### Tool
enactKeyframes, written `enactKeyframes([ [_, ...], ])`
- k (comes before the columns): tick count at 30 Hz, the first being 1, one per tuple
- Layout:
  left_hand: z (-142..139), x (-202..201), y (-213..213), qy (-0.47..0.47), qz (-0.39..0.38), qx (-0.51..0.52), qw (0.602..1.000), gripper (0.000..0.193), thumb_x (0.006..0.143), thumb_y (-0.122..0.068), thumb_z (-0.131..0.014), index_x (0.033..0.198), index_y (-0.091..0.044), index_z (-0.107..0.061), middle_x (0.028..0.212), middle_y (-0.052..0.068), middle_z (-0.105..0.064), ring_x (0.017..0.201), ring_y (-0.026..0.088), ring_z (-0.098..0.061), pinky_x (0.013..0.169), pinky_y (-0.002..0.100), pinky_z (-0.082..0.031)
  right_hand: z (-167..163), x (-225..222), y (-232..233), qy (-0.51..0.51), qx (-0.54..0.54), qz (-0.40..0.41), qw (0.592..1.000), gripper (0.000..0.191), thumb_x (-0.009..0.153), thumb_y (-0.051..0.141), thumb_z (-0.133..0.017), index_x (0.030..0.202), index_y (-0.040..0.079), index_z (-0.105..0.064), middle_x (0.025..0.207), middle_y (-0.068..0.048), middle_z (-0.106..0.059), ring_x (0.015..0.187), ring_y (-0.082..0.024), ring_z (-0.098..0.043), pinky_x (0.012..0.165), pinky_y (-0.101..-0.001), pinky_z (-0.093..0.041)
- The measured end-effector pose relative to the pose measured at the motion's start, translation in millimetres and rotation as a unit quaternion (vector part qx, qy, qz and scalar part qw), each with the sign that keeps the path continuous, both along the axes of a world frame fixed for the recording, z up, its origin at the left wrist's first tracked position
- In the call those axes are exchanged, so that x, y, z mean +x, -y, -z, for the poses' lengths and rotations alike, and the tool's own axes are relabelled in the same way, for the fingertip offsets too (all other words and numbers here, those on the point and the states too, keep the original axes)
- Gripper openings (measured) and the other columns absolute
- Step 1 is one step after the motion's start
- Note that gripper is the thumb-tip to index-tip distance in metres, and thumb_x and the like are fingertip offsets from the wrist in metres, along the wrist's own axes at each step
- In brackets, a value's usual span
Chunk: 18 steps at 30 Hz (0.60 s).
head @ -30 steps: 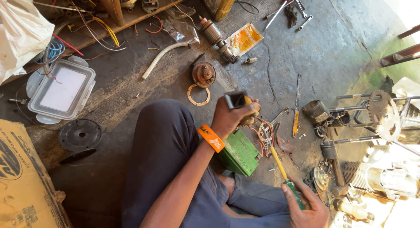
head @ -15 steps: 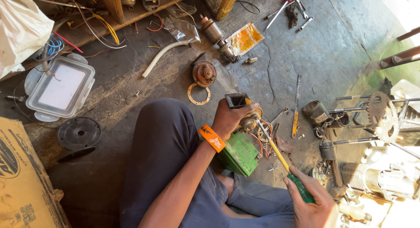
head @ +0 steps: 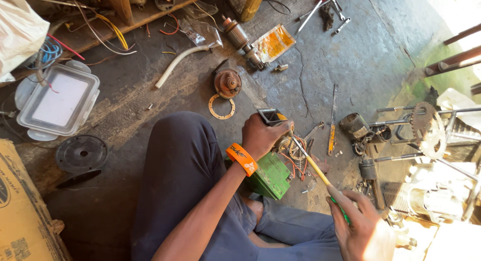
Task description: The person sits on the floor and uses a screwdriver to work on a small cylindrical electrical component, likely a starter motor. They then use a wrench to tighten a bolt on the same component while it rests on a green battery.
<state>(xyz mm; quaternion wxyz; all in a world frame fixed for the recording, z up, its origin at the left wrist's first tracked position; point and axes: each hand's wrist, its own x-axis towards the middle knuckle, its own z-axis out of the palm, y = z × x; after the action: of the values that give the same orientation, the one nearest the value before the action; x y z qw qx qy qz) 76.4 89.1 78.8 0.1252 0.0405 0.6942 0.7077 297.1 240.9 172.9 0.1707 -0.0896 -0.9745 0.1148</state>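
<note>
Many parts (head: 228,83) & wires (head: 293,163) round hand (head: 260,136).

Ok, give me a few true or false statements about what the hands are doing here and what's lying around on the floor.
1. The left hand grips the top of the green device. True.
2. The right hand holds a hammer. False: it holds a screwdriver, tip at the device.
3. An orange wristband sits on the left wrist. True.
4. The clear plastic box lies right of the device. False: it lies far left.
5. The white tube rests in the person's lap. False: it lies on the floor.
</note>
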Motion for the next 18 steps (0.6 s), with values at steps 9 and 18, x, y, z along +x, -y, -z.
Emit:
enactKeyframes([
  [9,8,-2,2,-0.044,0.019,0.006,0.999,0.028,0.074,-0.04,-0.079,0.078,-0.013,-0.078,0.07,0.003,-0.076,0.064,0.019,-0.076,0.062,0.035,-0.057,-17,-2,24,0.085,-0.033,0.05,0.995,0.039,0.085,0.008,-0.074,0.123,0.016,-0.074,0.093,-0.012,-0.076,0.079,-0.02,-0.075,0.072,-0.0307,-0.056],
  [18,9,2,2,-0.073,0.005,0.017,0.997,0.026,0.075,-0.039,-0.079,0.078,-0.013,-0.079,0.07,0.003,-0.076,0.063,0.017,-0.075,0.061,0.034,-0.056,-20,2,29,0.122,-0.163,0.122,0.971,0.039,0.088,0.015,-0.075,0.126,0.012,-0.076,0.094,-0.013,-0.078,0.086,-0.015,-0.072,0.076,-0.0301,-0.053],
])
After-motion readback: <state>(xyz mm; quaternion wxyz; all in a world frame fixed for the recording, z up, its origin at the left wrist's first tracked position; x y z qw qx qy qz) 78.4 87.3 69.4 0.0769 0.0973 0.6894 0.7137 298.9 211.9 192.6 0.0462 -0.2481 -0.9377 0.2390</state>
